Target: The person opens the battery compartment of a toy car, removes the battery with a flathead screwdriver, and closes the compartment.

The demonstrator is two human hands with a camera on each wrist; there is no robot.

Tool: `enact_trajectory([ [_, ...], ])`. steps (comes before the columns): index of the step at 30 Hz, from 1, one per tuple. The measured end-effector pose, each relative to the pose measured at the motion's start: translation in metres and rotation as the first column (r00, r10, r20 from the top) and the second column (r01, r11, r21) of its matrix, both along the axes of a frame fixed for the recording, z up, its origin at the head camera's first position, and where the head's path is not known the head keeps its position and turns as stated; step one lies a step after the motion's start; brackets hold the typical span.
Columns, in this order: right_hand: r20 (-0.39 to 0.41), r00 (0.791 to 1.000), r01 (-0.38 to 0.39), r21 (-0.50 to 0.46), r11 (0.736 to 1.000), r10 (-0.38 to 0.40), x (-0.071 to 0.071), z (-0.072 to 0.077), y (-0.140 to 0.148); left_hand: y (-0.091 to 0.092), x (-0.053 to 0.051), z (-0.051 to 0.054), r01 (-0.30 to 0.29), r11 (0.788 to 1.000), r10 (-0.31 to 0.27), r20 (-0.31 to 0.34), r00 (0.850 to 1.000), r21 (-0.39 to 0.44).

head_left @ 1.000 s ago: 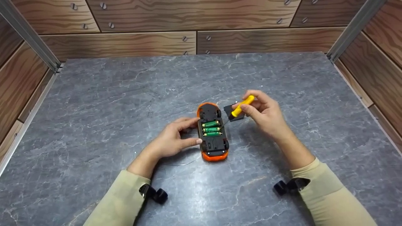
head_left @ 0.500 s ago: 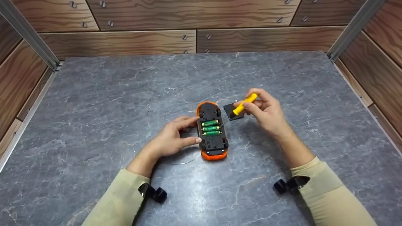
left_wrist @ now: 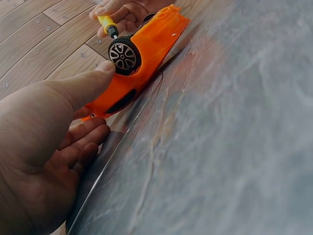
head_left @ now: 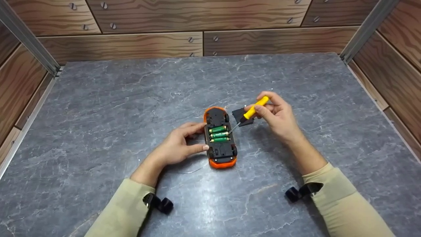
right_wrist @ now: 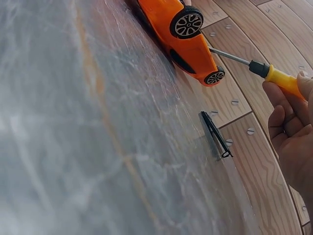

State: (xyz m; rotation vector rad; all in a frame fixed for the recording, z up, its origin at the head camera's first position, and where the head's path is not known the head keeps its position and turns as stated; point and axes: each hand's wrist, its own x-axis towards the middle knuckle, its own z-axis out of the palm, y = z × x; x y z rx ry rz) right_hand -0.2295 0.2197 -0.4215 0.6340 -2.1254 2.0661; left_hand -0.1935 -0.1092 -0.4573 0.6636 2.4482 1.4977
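Observation:
An orange toy car (head_left: pixel 223 151) lies upside down on the table, its dark underside facing up. Three green batteries (head_left: pixel 219 135) sit in its open compartment; the uppermost is slightly slanted. My left hand (head_left: pixel 176 146) holds the car's left side between thumb and fingers, the thumb by a wheel (left_wrist: pixel 124 56). In my right hand (head_left: pixel 279 118) is a yellow-handled screwdriver (head_left: pixel 256 108), pinched by the handle. Its shaft (right_wrist: pixel 230 56) slants down into the compartment, the tip at the right end of the batteries. A black battery cover (head_left: pixel 239 115) lies right of the car, partly behind the screwdriver.
The grey marbled table (head_left: pixel 131 95) surrounds the car. Wood-patterned panels (head_left: pixel 148 42) with metal corner posts close off its back and sides. A thin wire-like line (head_left: pixel 192 171) lies below the left hand. Tiny pale specks dot the tabletop.
The right hand and screwdriver have risen slightly, and the handle has tipped a little. The uppermost battery looks slightly more slanted. The left hand still holds the car.

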Motion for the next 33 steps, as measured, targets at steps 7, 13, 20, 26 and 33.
enact_trajectory([
  [7,0.004,1.000,0.000,-0.014,1.000,0.000,-0.0002,-0.0006,-0.0006,-0.0003,0.0006,-0.0005,-0.003,1.000,0.003,-0.003,1.000,-0.007],
  [13,-0.001,1.000,-0.001,-0.019,1.000,0.001,-0.0003,-0.0001,-0.0009,-0.0003,0.0010,0.0006,-0.006,1.000,0.006,-0.003,1.000,-0.013],
  [20,-0.007,1.000,0.017,-0.019,1.000,-0.017,0.0002,-0.0005,-0.0017,-0.0001,-0.0002,0.0003,0.007,1.000,-0.008,-0.040,0.999,-0.012],
  [26,-0.009,1.000,0.018,-0.022,1.000,-0.018,0.0004,-0.0001,-0.0020,-0.0003,-0.0005,-0.0001,0.011,1.000,-0.011,-0.039,0.999,-0.003],
  [33,-0.015,1.000,0.016,-0.024,1.000,-0.016,-0.0005,-0.0017,-0.0022,-0.0003,-0.0006,-0.0011,0.007,1.000,-0.007,-0.030,1.000,0.000],
])
